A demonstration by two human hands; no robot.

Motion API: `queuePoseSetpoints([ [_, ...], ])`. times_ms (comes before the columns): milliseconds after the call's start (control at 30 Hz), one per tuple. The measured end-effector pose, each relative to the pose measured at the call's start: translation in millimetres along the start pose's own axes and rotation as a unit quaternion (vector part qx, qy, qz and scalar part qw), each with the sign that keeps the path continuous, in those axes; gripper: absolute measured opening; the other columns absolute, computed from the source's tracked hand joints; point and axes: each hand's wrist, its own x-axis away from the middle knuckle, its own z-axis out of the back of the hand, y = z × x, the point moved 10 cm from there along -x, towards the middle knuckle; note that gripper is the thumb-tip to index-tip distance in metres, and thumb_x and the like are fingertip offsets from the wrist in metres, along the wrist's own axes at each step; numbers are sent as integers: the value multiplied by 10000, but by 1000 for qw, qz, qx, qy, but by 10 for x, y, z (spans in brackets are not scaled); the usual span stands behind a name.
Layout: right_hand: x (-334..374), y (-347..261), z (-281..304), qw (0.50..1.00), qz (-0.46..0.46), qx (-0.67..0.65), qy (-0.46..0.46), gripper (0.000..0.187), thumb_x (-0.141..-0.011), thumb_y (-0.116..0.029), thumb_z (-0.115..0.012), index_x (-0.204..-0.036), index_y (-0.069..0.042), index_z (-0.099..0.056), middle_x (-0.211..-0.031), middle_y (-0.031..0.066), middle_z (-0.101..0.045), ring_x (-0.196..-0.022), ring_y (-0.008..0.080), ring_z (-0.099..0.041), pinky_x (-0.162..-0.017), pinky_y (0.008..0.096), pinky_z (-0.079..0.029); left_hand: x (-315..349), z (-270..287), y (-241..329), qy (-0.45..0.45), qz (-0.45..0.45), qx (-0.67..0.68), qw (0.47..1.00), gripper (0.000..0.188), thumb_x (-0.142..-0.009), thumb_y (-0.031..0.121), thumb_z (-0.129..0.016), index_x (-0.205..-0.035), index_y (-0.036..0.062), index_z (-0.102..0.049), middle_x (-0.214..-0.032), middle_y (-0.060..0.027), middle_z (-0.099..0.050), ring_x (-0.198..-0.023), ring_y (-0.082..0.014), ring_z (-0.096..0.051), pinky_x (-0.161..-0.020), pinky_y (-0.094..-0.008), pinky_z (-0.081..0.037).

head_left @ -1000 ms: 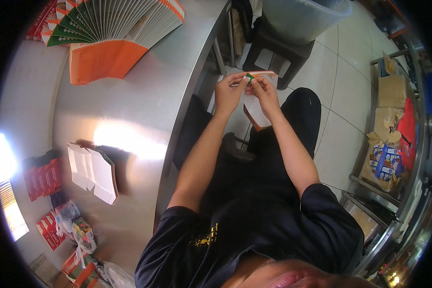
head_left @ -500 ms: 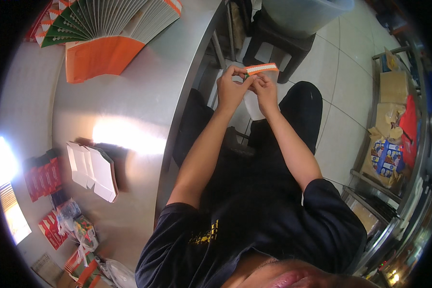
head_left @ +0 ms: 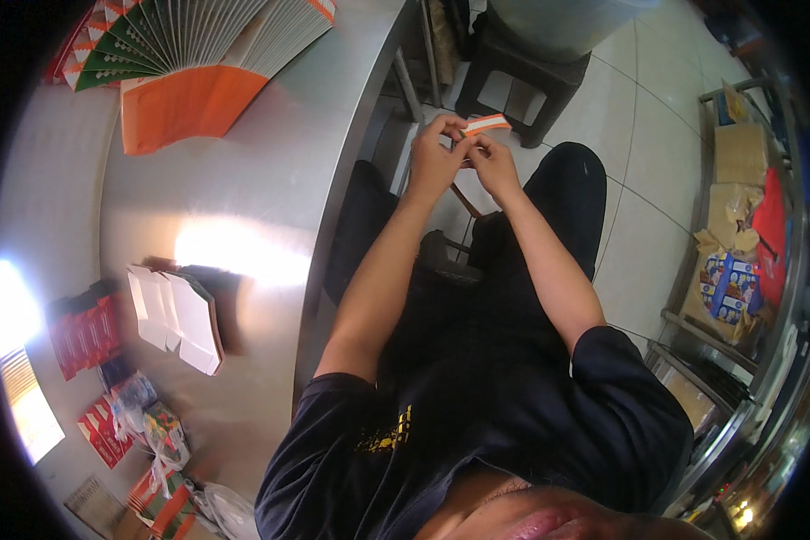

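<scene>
Above my knees, both hands are together on an orange-and-white folded paperboard piece (head_left: 487,125). My left hand (head_left: 434,164) pinches its near left end between thumb and fingers. The fingers of my right hand (head_left: 495,169) are bent closed against its lower side, close to the left fingertips. Only the patterned upper edge of the piece shows clearly; the rest is behind my fingers. On the metal table to my left, a fan of flat orange, green and white cartons (head_left: 193,108) is spread. Nearer me on that table lies a small stack of white-sided folded cartons (head_left: 176,317).
The metal table (head_left: 270,193) runs along my left side. A dark plastic stool (head_left: 522,81) holds a translucent tub (head_left: 562,27) ahead. To the right, a metal rack carries cardboard boxes (head_left: 740,153) and a red bag (head_left: 772,225). Plastic-bagged items (head_left: 157,423) lie at lower left.
The orange-and-white piece has tilted and shifted slightly left in my hands. The pale panel that hung below my fingers is now out of sight.
</scene>
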Motion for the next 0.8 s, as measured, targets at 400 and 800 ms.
queuePoseSetpoints([
  [400,-137,-275,338,982,-104,-143,-71,419,-948,-296,-737,-1281,-55,-659,-1088,33,-695,-950,126,-643,-863,307,-519,31,211,-171,-85,168,330,925,557,-908,35,-737,-1414,18,-504,-1295,-168,-657,-1137,-183,-647,-982,-297,-520],
  [800,69,-113,27,982,-153,-19,-110,430,-1015,-420,-619,-1100,-9,-715,-942,55,-726,-808,111,-685,-730,259,-538,226,-12,-424,-57,272,265,923,354,-924,197,-772,-1178,-30,-674,-1007,-61,-720,-852,-115,-684,-764,-250,-553],
])
